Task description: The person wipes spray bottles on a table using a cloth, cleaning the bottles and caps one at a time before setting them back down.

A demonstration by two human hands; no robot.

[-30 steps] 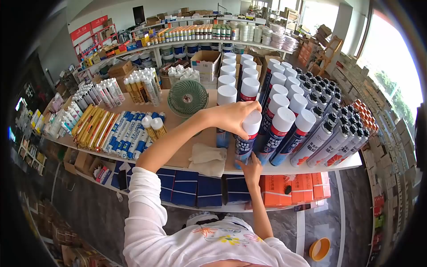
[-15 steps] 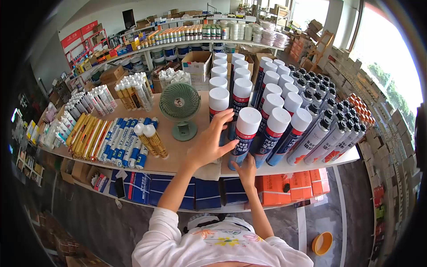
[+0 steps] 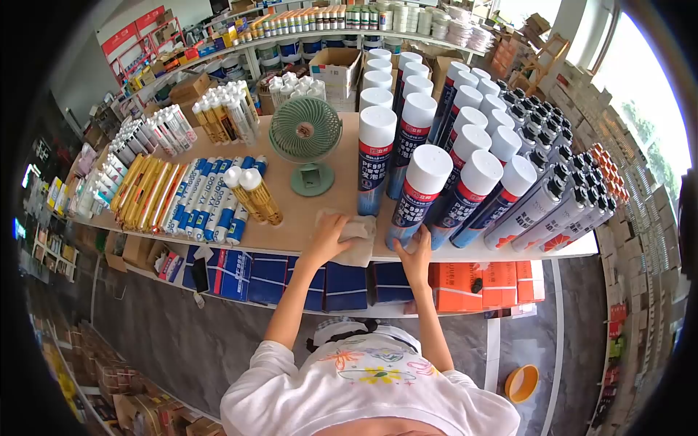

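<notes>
In the head view, the person's left hand (image 3: 331,240) is low over the near part of the surface (image 3: 280,234), its fingers lying on the left part of a crumpled beige cloth (image 3: 358,243). Those fingers are bent a little; whether they pinch the fabric I cannot tell. The cloth lies just to the right of that hand's palm, between it and the right hand (image 3: 413,254), and reaches close to the near edge.

The right hand is open, thumb apart from the fingers, and set against the base of the front white-capped can (image 3: 418,196); how firmly it presses I cannot tell. This can stands upright directly beyond the right hand, to the right of the cloth and well apart from the left hand. Its label is dark blue with a red band, its base light blue.

Another white-capped can (image 3: 376,160) stands beyond the cloth, at the near end of a row running away from the person. More such cans stand to the right of the front one, followed by grey cans with black tops (image 3: 542,207). Left of the rows is a green fan (image 3: 305,131), and farther left lie two white-tipped gold cartridges (image 3: 254,196), beside blue-and-white tubes (image 3: 211,196) and gold tubes (image 3: 149,192).
</notes>
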